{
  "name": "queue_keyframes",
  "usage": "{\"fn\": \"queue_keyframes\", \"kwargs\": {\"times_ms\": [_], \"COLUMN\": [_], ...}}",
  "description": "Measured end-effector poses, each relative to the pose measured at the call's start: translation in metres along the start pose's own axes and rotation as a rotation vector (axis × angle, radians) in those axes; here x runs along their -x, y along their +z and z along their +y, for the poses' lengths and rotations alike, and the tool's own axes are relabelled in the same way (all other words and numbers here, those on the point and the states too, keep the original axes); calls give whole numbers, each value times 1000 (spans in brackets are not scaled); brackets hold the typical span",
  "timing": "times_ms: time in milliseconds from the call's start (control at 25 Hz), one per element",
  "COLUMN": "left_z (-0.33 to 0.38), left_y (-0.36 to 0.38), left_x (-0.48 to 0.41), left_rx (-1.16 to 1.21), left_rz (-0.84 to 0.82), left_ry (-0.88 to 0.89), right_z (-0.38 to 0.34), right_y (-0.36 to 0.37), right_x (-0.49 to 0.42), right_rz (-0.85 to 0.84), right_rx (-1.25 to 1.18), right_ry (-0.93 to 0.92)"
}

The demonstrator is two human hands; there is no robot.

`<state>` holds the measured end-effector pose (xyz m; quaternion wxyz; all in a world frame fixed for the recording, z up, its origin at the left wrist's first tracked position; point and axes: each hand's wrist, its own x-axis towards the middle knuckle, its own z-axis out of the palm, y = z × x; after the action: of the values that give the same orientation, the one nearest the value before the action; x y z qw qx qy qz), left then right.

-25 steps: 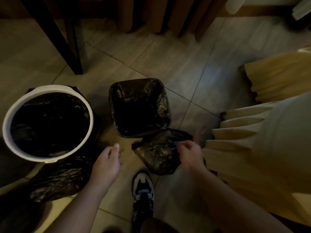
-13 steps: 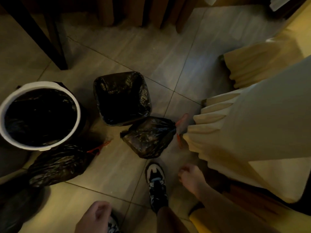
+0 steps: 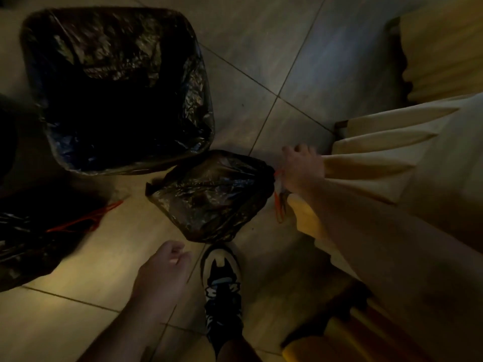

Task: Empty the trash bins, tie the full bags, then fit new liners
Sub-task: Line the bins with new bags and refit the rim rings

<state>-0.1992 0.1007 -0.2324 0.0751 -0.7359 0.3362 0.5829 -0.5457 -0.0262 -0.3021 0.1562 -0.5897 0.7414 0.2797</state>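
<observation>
now right hand (image 3: 303, 168) fingers (image 3: 295, 152) grip tied bag (image 3: 211, 197) neck, left hand (image 3: 162, 278) relaxed, empty

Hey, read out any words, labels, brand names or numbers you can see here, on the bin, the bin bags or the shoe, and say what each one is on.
No text can be read anywhere in this dim view.
On the square bin lined in black plastic: no print.
On the tied black plastic bag with red drawstring: no label.
On the black, white and blue trainer: patterned shapes, but no legible brand or letters.
</observation>
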Motion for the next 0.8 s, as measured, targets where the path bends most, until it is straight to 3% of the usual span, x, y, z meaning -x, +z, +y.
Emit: {"fn": "queue_keyframes", "kwargs": {"times_ms": [200,320,600,800], "left_z": [39,61,73,44], "left_y": [10,13,17,20], "left_x": [-45,-50,-58,-69], "left_rx": [37,148,181,253], "left_rz": [-4,-5,48,52], "left_ry": [77,38,96,84], "right_z": [11,12,6,-17], "right_y": [22,29,67,94], "right_x": [-18,-6,12,11], "right_rz": [-39,-34,-348,-301], "right_rx": [233,91,2,-34], "right_ry": [-10,-83,-3,59]}}
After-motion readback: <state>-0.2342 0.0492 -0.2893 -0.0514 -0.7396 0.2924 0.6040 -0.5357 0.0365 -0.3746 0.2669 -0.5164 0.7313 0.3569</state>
